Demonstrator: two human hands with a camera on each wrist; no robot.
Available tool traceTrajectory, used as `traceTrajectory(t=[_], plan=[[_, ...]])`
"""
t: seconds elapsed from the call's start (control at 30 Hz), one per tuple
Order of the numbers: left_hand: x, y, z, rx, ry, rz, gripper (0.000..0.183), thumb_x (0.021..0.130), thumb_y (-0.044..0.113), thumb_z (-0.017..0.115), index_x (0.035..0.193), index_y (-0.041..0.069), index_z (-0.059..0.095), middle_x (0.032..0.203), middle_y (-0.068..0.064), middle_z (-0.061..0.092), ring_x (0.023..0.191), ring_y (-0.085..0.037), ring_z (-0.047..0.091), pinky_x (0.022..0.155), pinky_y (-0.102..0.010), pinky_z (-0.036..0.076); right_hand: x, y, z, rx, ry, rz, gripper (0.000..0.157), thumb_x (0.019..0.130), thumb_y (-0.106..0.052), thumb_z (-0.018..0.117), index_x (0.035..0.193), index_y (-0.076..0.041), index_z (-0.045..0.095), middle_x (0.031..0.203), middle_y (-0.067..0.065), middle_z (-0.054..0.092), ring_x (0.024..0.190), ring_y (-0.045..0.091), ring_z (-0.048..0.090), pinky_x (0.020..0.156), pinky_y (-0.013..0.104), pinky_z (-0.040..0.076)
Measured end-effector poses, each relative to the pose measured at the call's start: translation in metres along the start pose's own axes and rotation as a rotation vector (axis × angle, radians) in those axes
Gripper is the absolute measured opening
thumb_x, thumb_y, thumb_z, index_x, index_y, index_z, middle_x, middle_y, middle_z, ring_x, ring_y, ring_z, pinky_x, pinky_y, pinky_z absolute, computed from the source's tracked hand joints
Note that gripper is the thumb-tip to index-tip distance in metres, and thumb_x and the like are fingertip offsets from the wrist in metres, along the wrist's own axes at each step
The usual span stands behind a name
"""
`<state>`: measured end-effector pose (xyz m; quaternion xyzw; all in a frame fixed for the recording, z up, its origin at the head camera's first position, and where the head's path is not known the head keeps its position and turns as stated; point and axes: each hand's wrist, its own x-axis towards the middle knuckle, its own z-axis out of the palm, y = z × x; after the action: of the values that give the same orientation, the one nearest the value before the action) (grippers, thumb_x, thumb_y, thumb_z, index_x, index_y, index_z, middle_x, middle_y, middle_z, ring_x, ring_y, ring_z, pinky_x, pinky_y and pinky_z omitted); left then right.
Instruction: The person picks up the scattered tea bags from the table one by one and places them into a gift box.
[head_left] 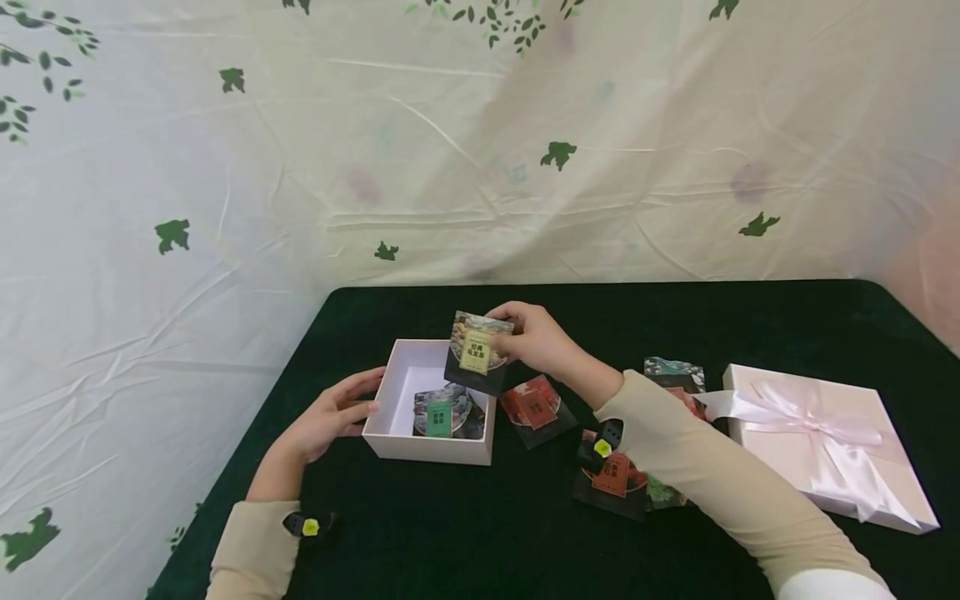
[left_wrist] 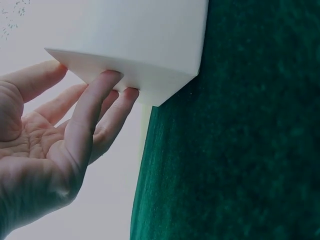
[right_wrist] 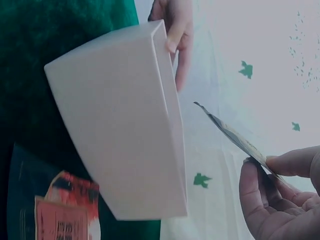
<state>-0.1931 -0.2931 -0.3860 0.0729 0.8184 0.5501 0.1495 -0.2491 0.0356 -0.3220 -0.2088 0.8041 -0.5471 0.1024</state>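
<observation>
My right hand (head_left: pixel 542 340) pinches a dark sachet with a yellow label (head_left: pixel 476 352) by its edge, tilted above the right side of the open white box (head_left: pixel 390 447). In the right wrist view the sachet (right_wrist: pixel 235 139) appears nearly edge-on between thumb and fingers. Inside the box lies a sachet with a green label (head_left: pixel 439 418). My left hand (head_left: pixel 330 417) touches the box's left wall; in the left wrist view its fairly straight fingertips (left_wrist: pixel 111 76) rest against that side. Just right of the box is a red-labelled sachet (head_left: pixel 536 410) on the dark green cloth.
More sachets lie to the right, one with a red label (head_left: pixel 611 477) and one patterned at the back (head_left: pixel 675 372), partly hidden by my right sleeve. A pink lid with a satin bow (head_left: pixel 817 433) lies at far right. A pale curtain (head_left: pixel 450 167) hangs behind the table.
</observation>
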Motion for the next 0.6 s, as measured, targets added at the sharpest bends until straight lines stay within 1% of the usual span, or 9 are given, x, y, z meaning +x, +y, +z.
traceTrajectory(t=[0.1,0.2,0.33,0.43,0.6], plan=[[0.0,0.001,0.0,0.002,0.002,-0.005,0.062,0.095,0.025,0.058,0.149,0.013,0.029,0.153,-0.019,0.028,0.129,-0.043,0.041,0.093,-0.052,0.049,0.004,-0.002,0.008,-0.008,-0.008,-0.006,0.033,0.091,-0.006,0.059,0.124,0.0,0.055,0.108,0.019,0.062,0.081,0.018,0.061,0.067,0.031,0.056],[0.0,0.001,0.0,0.005,0.008,-0.008,0.062,0.095,0.024,0.058,0.149,0.013,0.029,0.153,-0.02,0.028,0.129,-0.043,0.041,0.094,-0.052,0.048,0.005,-0.004,0.017,0.0,-0.021,-0.007,0.033,0.091,-0.006,0.059,0.123,0.0,0.056,0.108,0.018,0.061,0.081,0.018,0.061,0.069,0.033,0.056],[0.0,0.001,0.0,0.005,0.005,-0.004,0.061,0.096,0.023,0.057,0.149,0.012,0.029,0.153,-0.021,0.027,0.13,-0.044,0.04,0.094,-0.053,0.048,0.004,-0.003,0.026,0.011,-0.052,0.014,0.032,0.091,-0.005,0.058,0.123,-0.001,0.056,0.108,0.017,0.061,0.087,0.019,0.062,0.073,0.034,0.057],[0.0,0.0,0.0,0.003,-0.002,0.0,0.062,0.095,0.024,0.057,0.149,0.011,0.029,0.153,-0.021,0.027,0.13,-0.045,0.039,0.094,-0.053,0.048,0.003,-0.001,0.033,-0.001,-0.079,0.029,0.032,0.092,-0.006,0.058,0.123,-0.001,0.055,0.108,0.017,0.062,0.089,0.019,0.062,0.072,0.029,0.056],[0.001,-0.002,0.0,0.005,-0.007,0.01,0.062,0.095,0.025,0.058,0.149,0.011,0.029,0.153,-0.022,0.027,0.13,-0.045,0.04,0.094,-0.053,0.048,0.003,0.0,0.039,-0.047,-0.1,0.033,0.029,0.091,-0.006,0.06,0.12,-0.003,0.057,0.103,0.015,0.064,0.084,0.017,0.061,0.068,0.028,0.056]])
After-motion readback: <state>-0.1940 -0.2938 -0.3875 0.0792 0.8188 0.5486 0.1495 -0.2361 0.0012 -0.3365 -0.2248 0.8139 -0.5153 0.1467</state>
